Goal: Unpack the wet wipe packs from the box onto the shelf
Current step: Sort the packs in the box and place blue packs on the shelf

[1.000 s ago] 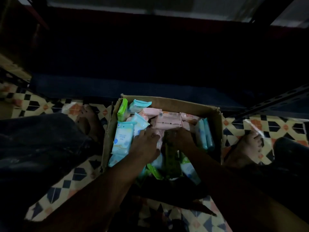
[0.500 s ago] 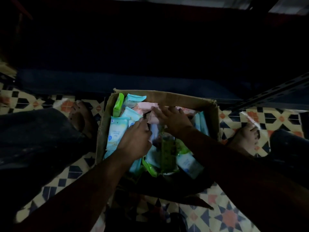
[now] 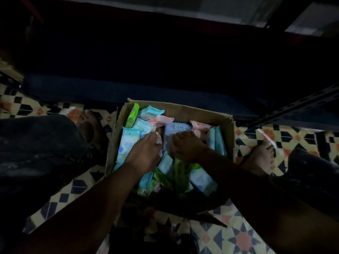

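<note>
Both hands were inside the cardboard box [image 3: 192, 112], which stood on the patterned tile floor [image 3: 244, 237] between the person's bare feet. The left hand [image 3: 145, 154] had its fingers curled down among the packs at a pink pack [image 3: 161, 120]; whether it actually gripped one could not be told in the dim light. The right hand [image 3: 185, 145] lay with its fingers bent over a pale blue pack [image 3: 177, 128] at the middle of the box, apparently closing on it, though the grip itself was hidden. Wet wipe packs [image 3: 128, 143] in blue, green and pink filled the box, some upright along the walls, others lying loose. The step in hand was judged to be selection and gathering of packs, with the box far from emptied. The shelf [image 3: 128, 87] lay just beyond the far wall of the box, dark and indistinct. The next move would call for a firm hold on the slippery film wrappers, a lift clear of the box rim, and a forward reach to the shelf.
</note>
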